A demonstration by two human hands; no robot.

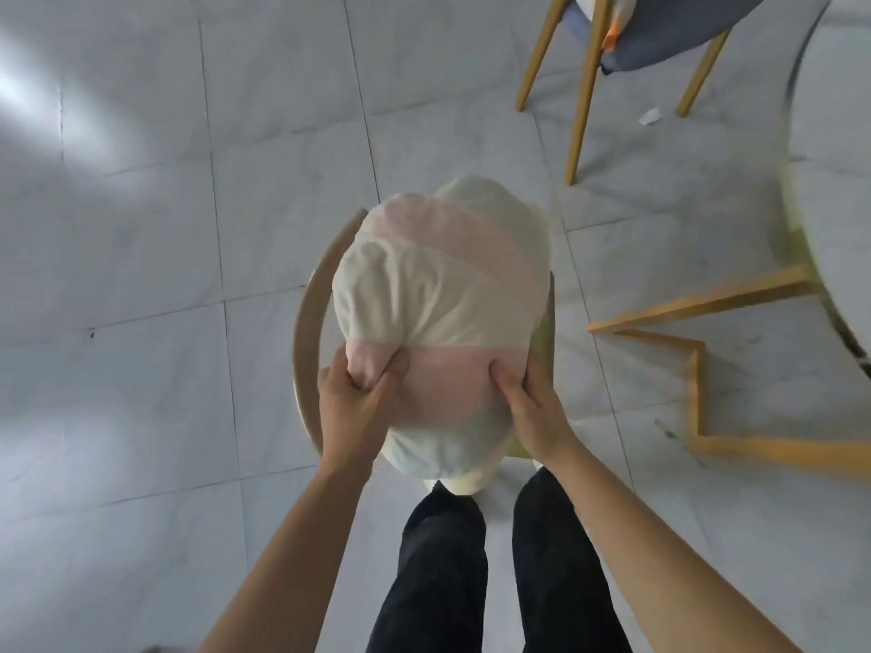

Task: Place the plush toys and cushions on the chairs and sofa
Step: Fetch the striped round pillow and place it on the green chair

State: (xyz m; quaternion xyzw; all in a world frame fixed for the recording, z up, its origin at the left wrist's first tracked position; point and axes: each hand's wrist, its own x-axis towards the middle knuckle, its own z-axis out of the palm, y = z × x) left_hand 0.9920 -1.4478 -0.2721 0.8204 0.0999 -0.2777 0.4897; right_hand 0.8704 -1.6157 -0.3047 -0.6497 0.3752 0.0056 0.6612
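Cushion [438, 294] — plump, banded pink and cream. Head view: centre frame, over the seat of a chair [306, 322] with a curved pale wooden backrest; resting or just above, cannot tell. Left hand [353, 402]: clenched round a bunched pink corner at near left. Right hand [532, 407]: fingers curled round the near-right side, thumb pressed into the pink band. Second chair [669, 30] — grey-blue seat, yellow legs — top right. Pale table [839, 181] at right edge.
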